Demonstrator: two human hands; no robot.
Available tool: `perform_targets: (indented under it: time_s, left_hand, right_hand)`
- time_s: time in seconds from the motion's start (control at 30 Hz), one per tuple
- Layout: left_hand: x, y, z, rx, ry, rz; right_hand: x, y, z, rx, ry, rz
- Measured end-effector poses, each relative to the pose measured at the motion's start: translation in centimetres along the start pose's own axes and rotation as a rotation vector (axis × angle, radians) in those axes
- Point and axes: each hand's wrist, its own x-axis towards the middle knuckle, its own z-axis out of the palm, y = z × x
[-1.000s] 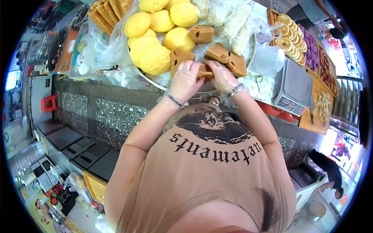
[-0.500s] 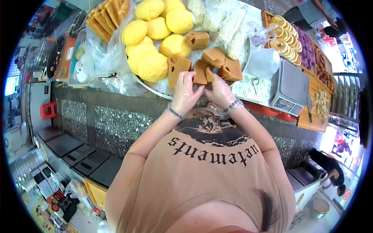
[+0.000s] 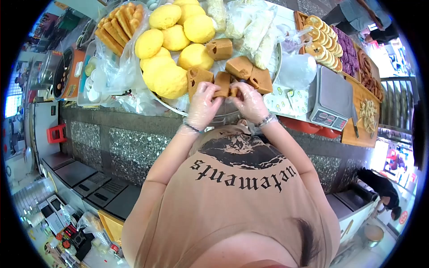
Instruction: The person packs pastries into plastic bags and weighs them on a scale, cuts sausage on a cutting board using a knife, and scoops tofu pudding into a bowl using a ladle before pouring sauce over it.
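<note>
Thin clear plastic gloves cover both of my hands at the near edge of a round white tray. My left hand closes its thumb and fingers on a brown cake piece. Beside it, my right hand pinches a small brown cake chunk, partly hidden by the fingers. More brown pieces surround them: a holed block behind my left hand, another block farther back, and two pieces beyond my right hand. Round yellow buns are piled at the tray's left.
Bagged pale food lies at the tray's right. A digital scale stands farther right, near a knife on a wooden board. Fried dough sticks fill a bag at left. Other people are at the right edges.
The view has shifted slightly, so the tray appears farther left. My hands have moved a little left and slightly apart, and the small chunk in my right hand sits lower.
</note>
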Motion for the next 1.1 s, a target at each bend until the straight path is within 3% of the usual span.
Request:
perform_targets:
  time_s: [0.1,0.17,0.2,0.37,0.43,0.7,0.87,1.03,1.1]
  left_hand:
    - [0.0,-0.9,-0.3,-0.042,0.056,-0.086]
    - [-0.1,-0.7,-0.5,-0.119,0.115,-0.123]
    - [-0.1,-0.5,-0.4,-0.061,0.113,-0.08]
    - [-0.1,0.5,0.9,-0.047,0.045,-0.01]
    - [-0.1,0.5,0.7,-0.056,0.085,-0.03]
    - [-1.5,-0.1,0.2,-0.114,0.037,-0.1]
    - [-1.1,-1.2,0.2,0.007,0.019,0.048]
    - [-1.1,-1.3,-0.3,-0.053,-0.023,0.062]
    - [-1.1,-1.6,-0.4,-0.106,-0.032,0.085]
  right_hand:
    - [-0.9,1.4,0.5,-0.076,0.093,0.008]
    - [-1.7,1.5,0.6,-0.11,0.265,-0.101]
    - [-1.9,1.1,0.7,-0.143,0.2,0.011]
    - [-1.2,0.1,2.7,-0.226,0.141,-0.117]
    - [-1.1,0.0,2.7,-0.128,0.23,-0.152]
    - [-1.4,0.7,3.1,0.001,0.151,-0.098]
    - [-0.7,1.7,4.2,0.001,0.134,-0.08]
    - [-0.1,1.4,4.4,0.031,0.139,-0.087]
    - [0.3,1.3,3.5,0.318,-0.036,0.132]
